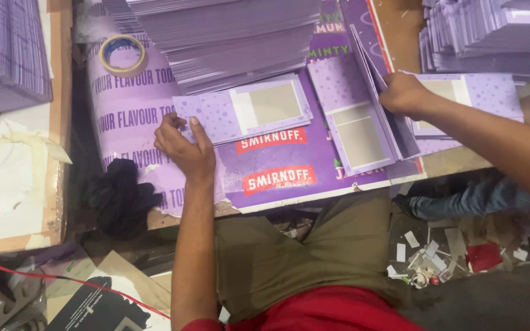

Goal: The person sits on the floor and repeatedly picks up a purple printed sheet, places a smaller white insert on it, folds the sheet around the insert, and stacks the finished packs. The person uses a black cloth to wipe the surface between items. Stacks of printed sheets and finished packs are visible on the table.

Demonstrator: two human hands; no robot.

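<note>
Left hand (185, 147) pinches corner of small purple card stack (243, 113); right hand (403, 93) grasps upright cards (375, 73) from second pile (363, 135); sorting looks mid-way, tall stacks (228, 37) remain.

A roll of tape (123, 54) lies at eleven o'clock, black cloth (118, 195) at eight, paper scraps (427, 252) littering the floor (498, 300) at four.
</note>
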